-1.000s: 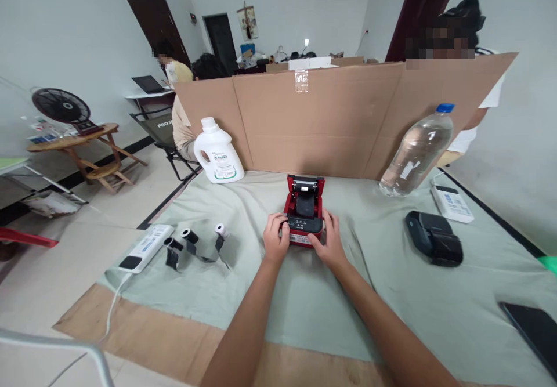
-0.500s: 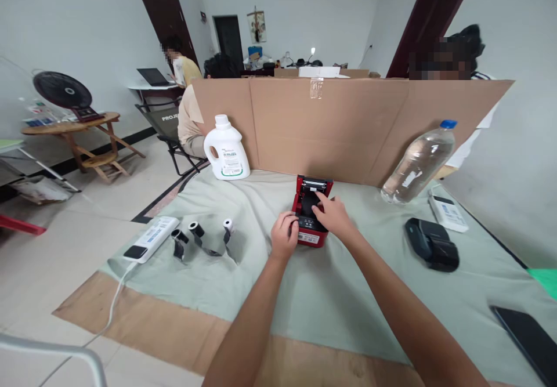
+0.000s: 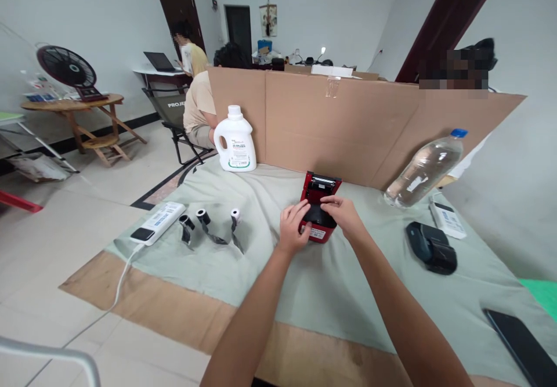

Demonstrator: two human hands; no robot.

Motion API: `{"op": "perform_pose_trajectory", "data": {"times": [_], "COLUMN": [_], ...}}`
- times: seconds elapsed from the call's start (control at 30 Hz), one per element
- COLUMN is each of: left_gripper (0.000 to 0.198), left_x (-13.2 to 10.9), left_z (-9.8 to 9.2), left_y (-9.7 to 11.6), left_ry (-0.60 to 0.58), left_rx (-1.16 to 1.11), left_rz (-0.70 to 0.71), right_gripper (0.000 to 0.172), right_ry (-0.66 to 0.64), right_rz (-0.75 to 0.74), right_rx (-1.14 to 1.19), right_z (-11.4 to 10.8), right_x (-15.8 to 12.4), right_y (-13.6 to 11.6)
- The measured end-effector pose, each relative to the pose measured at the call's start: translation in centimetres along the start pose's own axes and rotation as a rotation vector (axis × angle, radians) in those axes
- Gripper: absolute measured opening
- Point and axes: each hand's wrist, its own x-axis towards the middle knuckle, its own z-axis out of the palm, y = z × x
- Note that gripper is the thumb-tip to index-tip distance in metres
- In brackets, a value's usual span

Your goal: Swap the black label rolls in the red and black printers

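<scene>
Left hand half open, thumb apart from fingers, on left/front of red printer; firm grip or not, cannot tell. Right hand: fingers drawn in at the dark sheet in the printer, pinch unclear. Printer sits mid-table near the cardboard panel, lid up.

Surface: wooden table, pale green creased cloth over most of it, bare wood along near edge. Cardboard stands across far side.

Room: white walls, pale tiled floor, wall hanging at back, fan on small round table at left, laptop on white table, folding chair.

Counts: 1 red printer; 3 small rolls with dark strips trailing, left of hands; 2 white boxes, one at left with cable, one at right; 1 black device; 1 phone-like slab, right; 1 white jug; 1 clear bottle, blue cap, tilted; 3 other people: one by laptop, one seated, one behind cardboard at right.
</scene>
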Motion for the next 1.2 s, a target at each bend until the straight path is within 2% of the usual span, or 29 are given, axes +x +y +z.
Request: {"op": "perform_pose_trajectory", "data": {"times": [0.07, 0.1, 0.2, 0.23, 0.27, 0.33, 0.43, 0.5, 0.57, 0.73, 0.83, 0.9, 1.0, 1.13, 1.2], "left_gripper": [0.041, 0.037, 0.031, 0.031, 0.030, 0.029, 0.028, 0.027, 0.031, 0.058, 0.067, 0.066, 0.059, 0.050, 0.047], "left_x": [-0.2, -0.3, -0.5, -0.5, -0.5, -0.6, -0.6, -0.6, -0.6, -0.4, -0.1, 0.0, 0.2, 0.4, 0.6], "left_z": [0.0, 0.0, 0.1, 0.1, 0.1, 0.2, 0.3, 0.4, 0.4, 0.1, 0.4, 0.8, 1.1, 1.2, 1.3], "left_y": [0.2, 0.2, 0.3, 0.2, 0.2, 0.2, 0.2, 0.3, 0.2, -0.4, -1.0, -1.4, -1.8, -2.1, -2.2], "left_ry": [-0.020, -0.019, 0.017, 0.027, 0.035, 0.034, 0.001, -0.012, -0.009, 0.061, 0.135, 0.172, 0.184, 0.196, 0.195], "left_rx": [0.037, 0.048, 0.052, 0.052, 0.056, 0.070, 0.091, 0.095, 0.090, -0.030, -0.199, -0.297, -0.364, -0.391, -0.405], "left_rz": [0.026, 0.035, 0.057, 0.071, 0.086, 0.118, 0.131, 0.119, 0.101, -0.020, -0.145, -0.241, -0.356, -0.406, -0.406], "right_gripper": [0.033, 0.034, 0.031, 0.031, 0.032, 0.031, 0.019, 0.014, 0.016, 0.015, 0.013, 0.025, 0.043, 0.029, 0.021], "right_ry": [-0.062, -0.053, 0.066, 0.067, 0.011, -0.203, -0.477, -0.547, -0.571, -0.432, -0.314, -0.212, -0.111, -0.093, -0.138], "right_rz": [-0.006, -0.028, -0.183, -0.244, -0.290, -0.317, -0.254, -0.202, -0.159, -0.222, -0.327, -0.354, -0.333, -0.458, -0.527], "right_rx": [-0.122, -0.216, -0.574, -0.683, -0.783, -0.930, -1.022, -1.033, -1.041, -1.025, -0.749, -0.461, -0.262, -0.311, -0.345], "right_z": [-0.3, -0.5, -0.8, -0.8, -0.7, -0.2, 1.0, 1.8, 2.4, 1.4, 0.3, 0.7, 4.0, 12.0, 16.3], "right_x": [-1.1, -1.4, -0.6, 0.2, 1.1, 3.3, 6.2, 7.5, 8.0, 6.3, 4.1, 3.0, 2.7, 4.9, 6.0], "right_y": [-0.1, -0.1, -0.1, -0.2, -0.3, -0.7, -1.3, -1.5, -1.7, -2.9, -5.3, -7.4, -10.5, -12.7, -13.0]}}
